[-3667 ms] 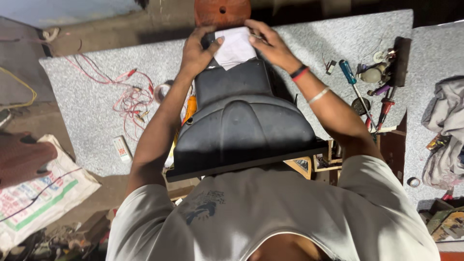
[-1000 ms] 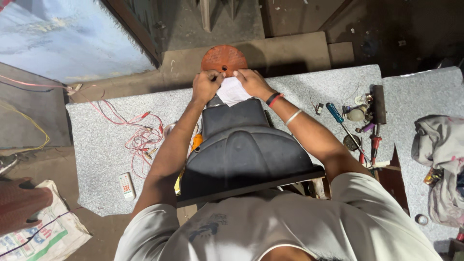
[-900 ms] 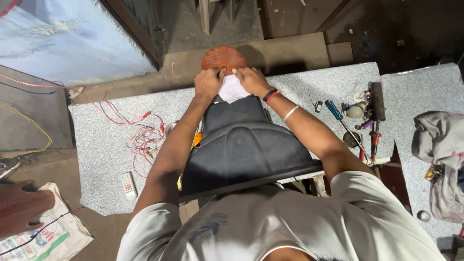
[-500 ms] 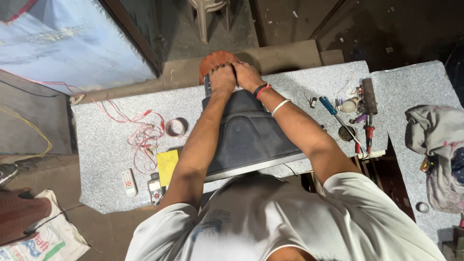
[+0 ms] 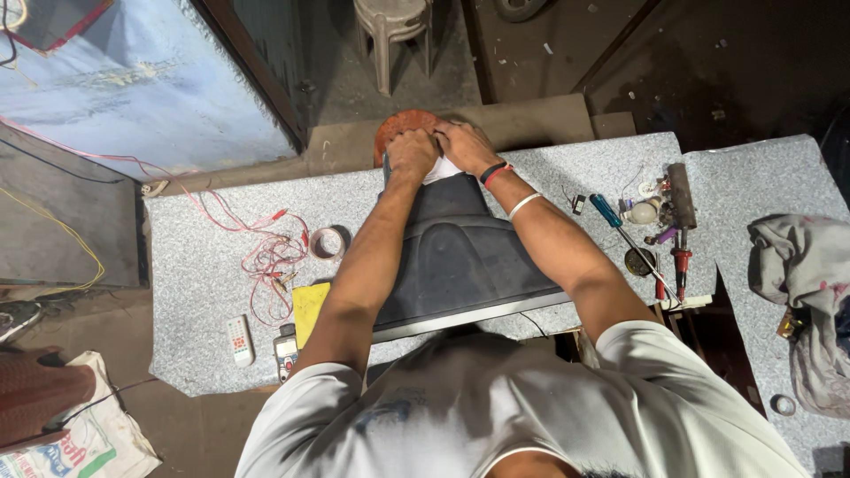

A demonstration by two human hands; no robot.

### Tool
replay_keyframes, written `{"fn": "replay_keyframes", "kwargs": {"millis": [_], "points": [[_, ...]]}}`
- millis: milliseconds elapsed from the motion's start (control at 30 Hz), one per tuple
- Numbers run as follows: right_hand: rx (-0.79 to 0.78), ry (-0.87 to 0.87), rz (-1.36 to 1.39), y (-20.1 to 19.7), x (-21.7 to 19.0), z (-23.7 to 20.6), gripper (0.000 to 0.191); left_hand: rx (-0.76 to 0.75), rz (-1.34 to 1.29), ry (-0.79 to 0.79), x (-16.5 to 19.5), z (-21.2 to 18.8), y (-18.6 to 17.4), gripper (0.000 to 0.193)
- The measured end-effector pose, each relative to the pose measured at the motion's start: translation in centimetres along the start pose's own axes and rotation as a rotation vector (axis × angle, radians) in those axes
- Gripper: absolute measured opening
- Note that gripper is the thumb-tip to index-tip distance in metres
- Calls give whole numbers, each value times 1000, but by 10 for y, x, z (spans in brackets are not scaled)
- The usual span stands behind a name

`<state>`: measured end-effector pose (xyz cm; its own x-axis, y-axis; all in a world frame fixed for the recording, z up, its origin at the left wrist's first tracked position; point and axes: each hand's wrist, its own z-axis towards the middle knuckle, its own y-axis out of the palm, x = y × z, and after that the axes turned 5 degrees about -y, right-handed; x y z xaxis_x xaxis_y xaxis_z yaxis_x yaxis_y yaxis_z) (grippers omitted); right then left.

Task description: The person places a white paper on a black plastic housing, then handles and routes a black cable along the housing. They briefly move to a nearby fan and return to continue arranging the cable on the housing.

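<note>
- The dark television housing (image 5: 460,265) lies face down on the speckled table (image 5: 195,265), just ahead of your chest.
- Left of the housing sit a yellow pad (image 5: 310,310), a white remote (image 5: 239,339), a tape roll (image 5: 328,243) and red wires (image 5: 266,257).
- Right of it lie screwdrivers (image 5: 620,232).
- At the housing's far end, your left hand (image 5: 412,155) and right hand (image 5: 465,146) have their fingers curled and pressed onto a white cloth (image 5: 440,170).

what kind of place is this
Probably a small electronics repair workshop. A dark tube-television housing lies face down on a speckled workbench, with screwdrivers and hand tools on one side and tangled red test leads on the other.
</note>
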<state>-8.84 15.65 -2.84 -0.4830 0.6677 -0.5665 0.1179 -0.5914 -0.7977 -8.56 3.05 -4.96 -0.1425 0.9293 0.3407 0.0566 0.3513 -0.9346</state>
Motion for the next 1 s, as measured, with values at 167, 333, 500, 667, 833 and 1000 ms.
{"fn": "replay_keyframes", "kwargs": {"millis": [167, 333, 500, 667, 833, 1000], "points": [[-39, -180, 257, -7, 11, -1, 22, -76, -316, 107, -19, 4, -8, 31], [-102, 13, 167, -7, 12, 1, 24, -40, -366, 54, -20, 7, -10, 28], [-12, -154, 69, -3, 13, 4, 22, 1, -226, -19, -15, 13, -10, 34], [-68, -125, 209, -7, 14, 4, 22, 148, -327, 162, -15, 13, -7, 39], [-110, -7, 193, -12, 6, 2, 25, 4, -182, 112, -13, 8, -9, 29], [-169, 20, 185, -15, 0, 0, 32, -61, -144, -78, -20, 5, -20, 51]]}}
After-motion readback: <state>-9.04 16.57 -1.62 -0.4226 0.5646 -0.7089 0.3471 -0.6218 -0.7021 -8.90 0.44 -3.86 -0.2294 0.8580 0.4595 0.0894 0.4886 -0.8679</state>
